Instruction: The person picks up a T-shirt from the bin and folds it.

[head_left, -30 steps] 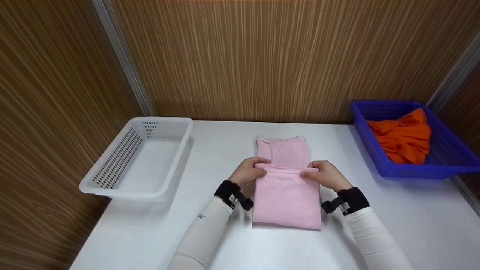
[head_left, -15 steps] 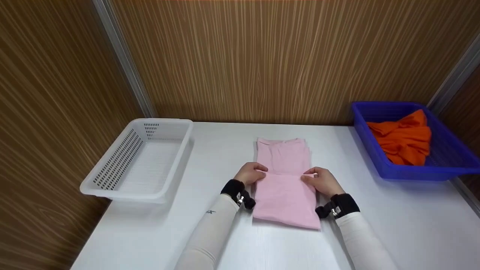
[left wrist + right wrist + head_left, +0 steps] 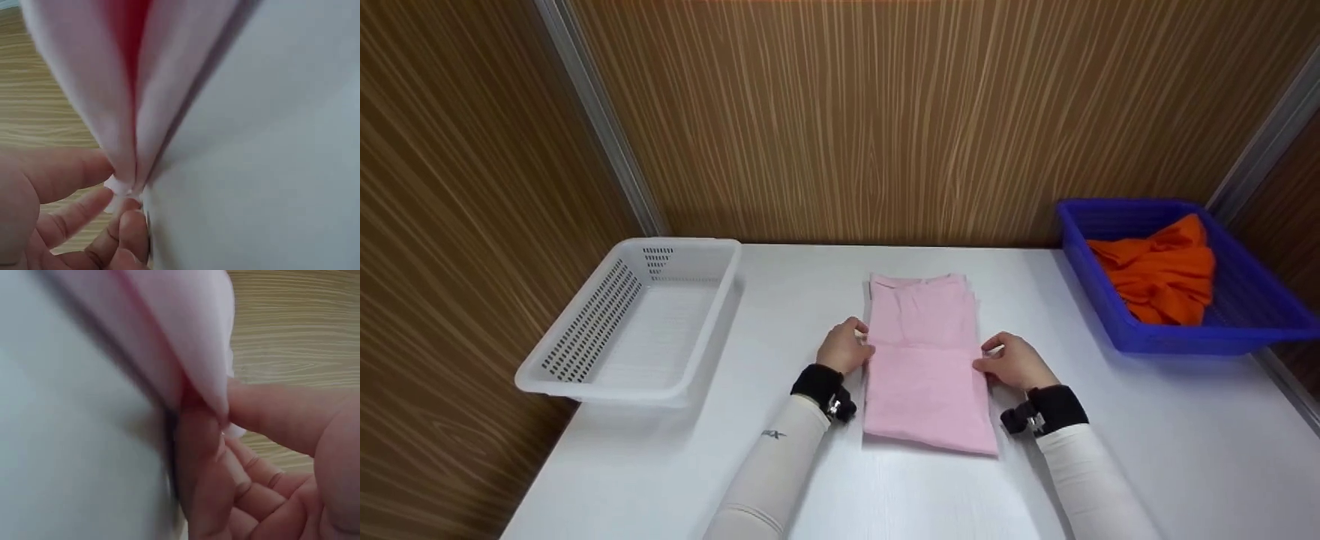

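A folded pink T-shirt (image 3: 926, 390) lies flat on the white table, its neckline at the far end and its lower part folded up over the middle. My left hand (image 3: 844, 349) pinches its left side edge at the fold, thumb above and fingertips low against the table. At the opposite edge my right hand (image 3: 1016, 362) pinches the cloth. In the right wrist view the thumb presses on the top layer of the T-shirt (image 3: 191, 332), and a finger is tucked beneath it. Folded layers of the T-shirt (image 3: 73, 73) part above the fingers in the left wrist view.
At the left stands a white perforated basket (image 3: 701, 352). A blue basket (image 3: 1177, 341) at the back right holds a crumpled orange cloth (image 3: 1162, 274). Wood-grain panels (image 3: 847, 127) wall the table (image 3: 802, 285) at the back and sides.
The folded-up layer has come down flat on the T-shirt. Both hands have moved outward from its top surface to the two side edges.
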The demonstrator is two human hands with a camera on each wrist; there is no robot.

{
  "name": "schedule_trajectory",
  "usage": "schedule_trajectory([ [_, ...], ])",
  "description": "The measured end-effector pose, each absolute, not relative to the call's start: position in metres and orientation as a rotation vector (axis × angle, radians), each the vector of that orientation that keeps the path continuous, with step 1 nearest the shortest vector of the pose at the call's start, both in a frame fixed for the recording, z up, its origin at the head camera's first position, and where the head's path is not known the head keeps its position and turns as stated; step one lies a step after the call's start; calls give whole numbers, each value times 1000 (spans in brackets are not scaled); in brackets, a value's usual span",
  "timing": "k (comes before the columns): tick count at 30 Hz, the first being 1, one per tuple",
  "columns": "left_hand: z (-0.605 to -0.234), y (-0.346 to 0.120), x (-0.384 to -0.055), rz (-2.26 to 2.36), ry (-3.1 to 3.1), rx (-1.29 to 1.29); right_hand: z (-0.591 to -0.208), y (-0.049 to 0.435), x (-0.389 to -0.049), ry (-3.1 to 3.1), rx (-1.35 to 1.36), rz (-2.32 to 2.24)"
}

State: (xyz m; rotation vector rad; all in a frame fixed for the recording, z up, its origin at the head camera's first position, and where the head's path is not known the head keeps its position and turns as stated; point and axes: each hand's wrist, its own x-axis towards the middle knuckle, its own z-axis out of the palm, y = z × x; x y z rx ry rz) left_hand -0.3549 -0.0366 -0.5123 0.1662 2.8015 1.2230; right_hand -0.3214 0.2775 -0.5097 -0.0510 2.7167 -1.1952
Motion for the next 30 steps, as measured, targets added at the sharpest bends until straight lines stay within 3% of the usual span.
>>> schedule_trajectory([
  [5,-501,-52,-335,1039,2757,180,-501,285,-296,2648,-32,-1125],
  [14,-504,-69,-279,1009,2413,399,-502,290,-236,2453,-280,-1092],
  [30,-507,-65,-261,934,2550,409,-503,282,-230,2482,-389,-1013],
])
